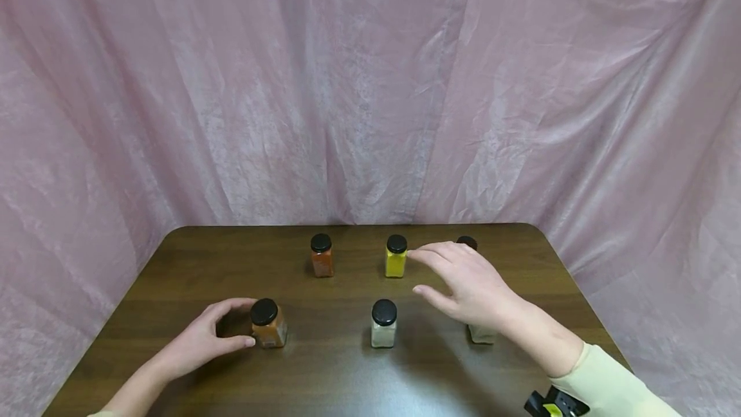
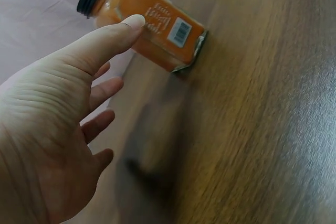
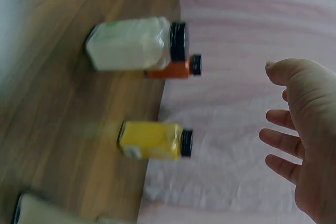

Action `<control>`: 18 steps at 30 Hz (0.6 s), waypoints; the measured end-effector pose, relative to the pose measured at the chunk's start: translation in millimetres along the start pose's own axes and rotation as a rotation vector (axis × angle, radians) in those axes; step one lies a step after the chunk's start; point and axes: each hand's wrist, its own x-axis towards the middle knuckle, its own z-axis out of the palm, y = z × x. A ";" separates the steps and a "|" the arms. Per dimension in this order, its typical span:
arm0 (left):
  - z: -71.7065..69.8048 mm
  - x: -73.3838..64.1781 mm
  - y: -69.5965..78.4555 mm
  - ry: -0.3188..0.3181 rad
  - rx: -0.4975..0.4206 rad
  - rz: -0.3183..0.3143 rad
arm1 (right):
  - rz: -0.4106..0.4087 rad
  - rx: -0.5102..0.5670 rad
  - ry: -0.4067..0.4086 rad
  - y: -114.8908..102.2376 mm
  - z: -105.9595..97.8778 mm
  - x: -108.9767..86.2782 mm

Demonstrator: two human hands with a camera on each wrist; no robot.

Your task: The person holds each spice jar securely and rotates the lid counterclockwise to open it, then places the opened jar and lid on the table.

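In the head view my left hand (image 1: 199,340) is at the left side of a square glass jar of orange powder (image 1: 271,330) with a black lid. Thumb and fingers are spread beside it; in the left wrist view the thumb (image 2: 113,40) overlaps the jar's side, and contact is unclear. The jar stands on the table. My right hand (image 1: 471,285) hovers over the right side, fingers extended and holding nothing. Its fingertips appear near a jar of yellow powder (image 1: 396,262). Behind and below it, a black-lidded jar (image 1: 467,242) and a pale jar (image 1: 482,334) are partly hidden.
A jar of reddish-orange powder (image 1: 322,261) stands at the back, left of the yellow one. A jar of whitish powder (image 1: 383,333) stands at the middle front. The brown wooden table (image 1: 324,378) ends at a pink draped curtain (image 1: 370,114).
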 end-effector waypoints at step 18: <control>18.3 11.9 0.5 -0.043 -0.027 -0.045 | -0.146 0.036 -0.129 -48.3 39.4 72.3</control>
